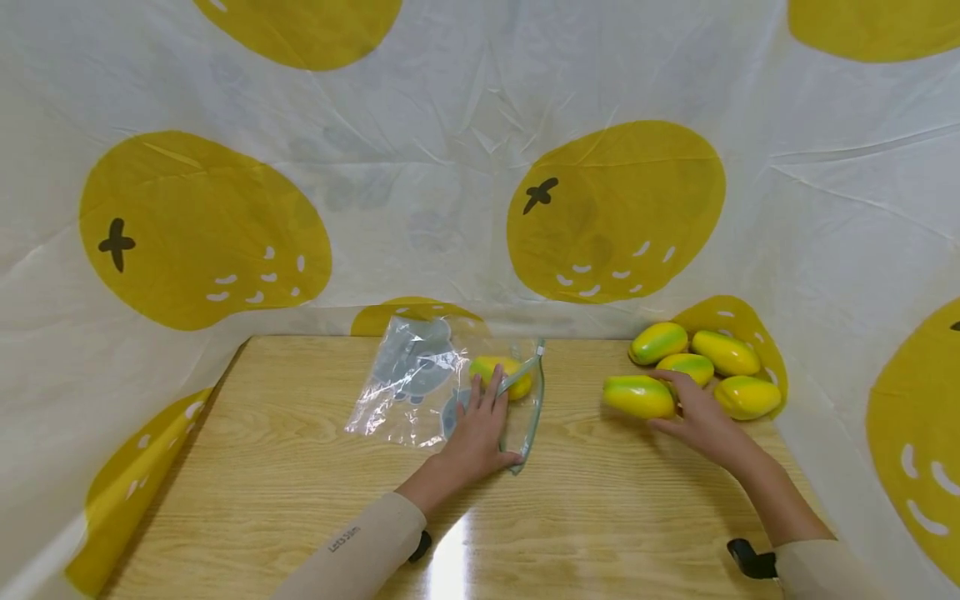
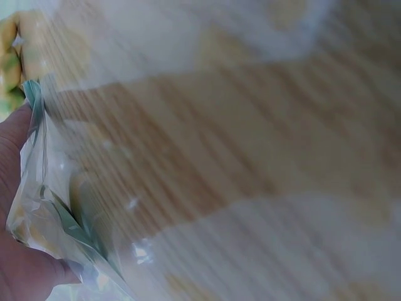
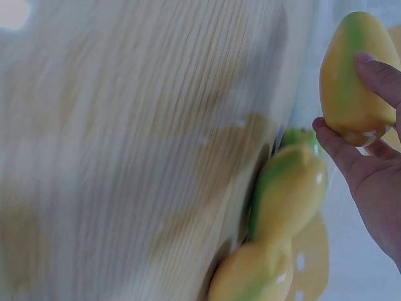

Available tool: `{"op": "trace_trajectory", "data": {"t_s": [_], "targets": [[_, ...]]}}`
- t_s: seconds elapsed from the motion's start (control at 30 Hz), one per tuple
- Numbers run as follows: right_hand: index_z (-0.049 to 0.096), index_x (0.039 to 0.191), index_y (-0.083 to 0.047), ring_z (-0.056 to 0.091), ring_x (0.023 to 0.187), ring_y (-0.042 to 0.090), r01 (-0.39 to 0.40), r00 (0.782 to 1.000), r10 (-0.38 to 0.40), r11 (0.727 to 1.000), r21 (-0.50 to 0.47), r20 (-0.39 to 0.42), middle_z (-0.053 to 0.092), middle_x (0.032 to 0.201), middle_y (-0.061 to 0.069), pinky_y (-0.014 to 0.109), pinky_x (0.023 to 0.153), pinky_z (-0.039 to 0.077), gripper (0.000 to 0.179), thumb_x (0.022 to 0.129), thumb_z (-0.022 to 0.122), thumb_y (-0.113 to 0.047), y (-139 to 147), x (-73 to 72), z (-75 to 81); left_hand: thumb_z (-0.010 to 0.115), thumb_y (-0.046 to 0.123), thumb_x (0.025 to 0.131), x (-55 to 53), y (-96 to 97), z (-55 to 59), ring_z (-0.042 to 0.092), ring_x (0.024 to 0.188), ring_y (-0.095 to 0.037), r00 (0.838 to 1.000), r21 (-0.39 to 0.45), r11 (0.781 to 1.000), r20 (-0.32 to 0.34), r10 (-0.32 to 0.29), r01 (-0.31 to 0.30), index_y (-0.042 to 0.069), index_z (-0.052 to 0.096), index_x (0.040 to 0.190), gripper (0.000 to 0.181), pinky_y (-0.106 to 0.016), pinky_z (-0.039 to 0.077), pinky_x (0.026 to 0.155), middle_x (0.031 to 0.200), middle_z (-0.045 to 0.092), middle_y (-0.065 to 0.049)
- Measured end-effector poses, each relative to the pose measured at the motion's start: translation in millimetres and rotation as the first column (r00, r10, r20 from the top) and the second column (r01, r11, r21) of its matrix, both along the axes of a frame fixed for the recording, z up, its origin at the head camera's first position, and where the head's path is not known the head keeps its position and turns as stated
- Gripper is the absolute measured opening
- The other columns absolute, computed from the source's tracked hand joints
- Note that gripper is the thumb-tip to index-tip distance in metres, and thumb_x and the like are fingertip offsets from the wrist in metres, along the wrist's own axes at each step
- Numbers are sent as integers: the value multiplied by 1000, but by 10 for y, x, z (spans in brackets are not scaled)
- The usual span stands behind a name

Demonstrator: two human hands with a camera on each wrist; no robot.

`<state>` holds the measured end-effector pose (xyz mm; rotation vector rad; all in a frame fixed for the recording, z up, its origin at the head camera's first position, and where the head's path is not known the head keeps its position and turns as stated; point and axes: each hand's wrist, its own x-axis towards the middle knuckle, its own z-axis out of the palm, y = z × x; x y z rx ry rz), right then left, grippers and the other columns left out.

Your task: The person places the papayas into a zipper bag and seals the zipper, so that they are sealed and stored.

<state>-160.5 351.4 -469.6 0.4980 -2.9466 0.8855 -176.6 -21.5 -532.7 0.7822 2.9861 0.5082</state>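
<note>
A clear zip bag with grey-blue printing lies on the table, its mouth to the right, with one yellow-green papaya inside. My left hand rests over the mouth end, fingers extended and thumb spread to the near corner. In the left wrist view, the green zip strip stands parted between thumb and finger. On the right, my right hand grips another papaya by its end, thumb on one side and fingers on the other. The right wrist view shows this held papaya raised off the table.
Several more papayas are grouped at the table's back right corner, close behind the right hand. A white cloth printed with big yellow fruit hangs around the back and sides of the wooden table.
</note>
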Motion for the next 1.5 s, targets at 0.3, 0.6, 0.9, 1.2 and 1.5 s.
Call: {"op": "trace_trajectory", "data": {"t_s": [0.3, 0.6, 0.9, 1.2, 1.5], "targets": [[42, 147, 7, 40, 139, 51, -50, 997, 51, 998, -28, 57, 45, 148, 32, 69, 111, 35, 72, 88, 81, -6, -326, -264, -75, 86, 60, 75, -3, 17, 16, 6, 157, -50, 1000, -3, 1000, -4, -1, 1, 3, 27, 161, 119, -76, 40, 104, 174, -12, -11], [44, 146, 8, 47, 135, 51, -106, 994, 107, 994, -34, 25, 50, 144, 33, 66, 110, 39, 72, 87, 82, -7, -636, -402, -149, 87, 60, 74, -18, 19, -25, 6, 158, -49, 1000, 1, 1000, -10, 6, -6, 4, 29, 161, 119, -76, 39, 105, 174, -13, -9], [44, 146, 7, 45, 137, 51, -91, 994, 94, 994, -54, 57, 48, 146, 33, 66, 113, 37, 72, 87, 82, -8, -796, -473, -210, 86, 61, 74, -17, 38, -30, 6, 158, -49, 1000, 0, 1000, -23, -4, 4, 3, 30, 160, 118, -76, 40, 103, 174, -12, -10], [45, 144, 7, 48, 135, 50, -93, 994, 96, 994, -60, 54, 50, 143, 32, 65, 112, 39, 71, 87, 84, -10, -906, -506, -276, 87, 59, 74, -14, 46, -13, 4, 159, -46, 1000, 10, 1000, -21, -21, 21, 3, 31, 160, 117, -77, 38, 105, 175, -12, -8], [47, 142, 8, 52, 131, 49, -92, 995, 93, 995, -47, 30, 54, 140, 32, 63, 111, 42, 70, 86, 84, -13, -1029, -530, -300, 87, 59, 75, -29, 34, -8, 0, 158, -48, 998, -1, 999, -35, -53, 53, 3, 28, 162, 119, -77, 37, 105, 175, -12, -10]]}}
